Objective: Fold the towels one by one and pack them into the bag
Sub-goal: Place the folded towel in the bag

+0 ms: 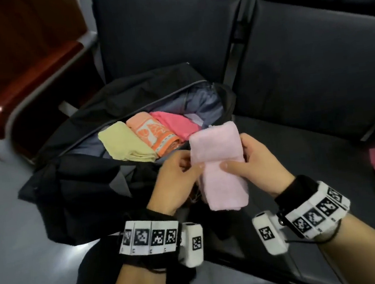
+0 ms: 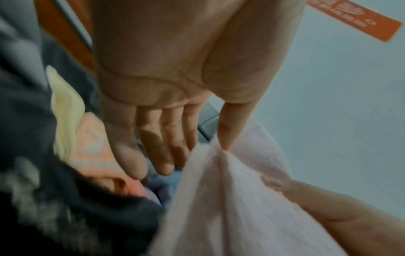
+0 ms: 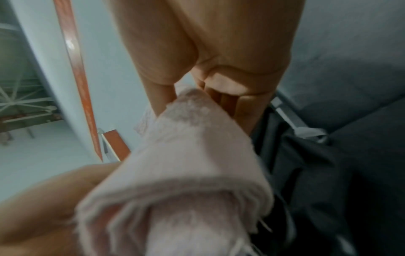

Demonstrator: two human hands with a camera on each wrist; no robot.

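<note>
Dark padded seats (image 1: 313,62) run behind your hands, and between them you hold a folded pale pink towel (image 1: 219,161): your right hand (image 1: 259,164) grips its right edge with the thumb laid across the front, your left hand (image 1: 177,180) pinches its left edge. Just beyond your left hand the black bag (image 1: 87,176) gapes unzipped, with a cream towel (image 1: 123,144), an orange patterned towel (image 1: 153,134) and a hot pink towel (image 1: 177,124) folded side by side inside. The pink terry looks soft and fuzzy, a narrow oblong.

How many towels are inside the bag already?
3: yellow towel, orange towel and bright pink towel, side by side in the bag. More may hide underneath.
</note>
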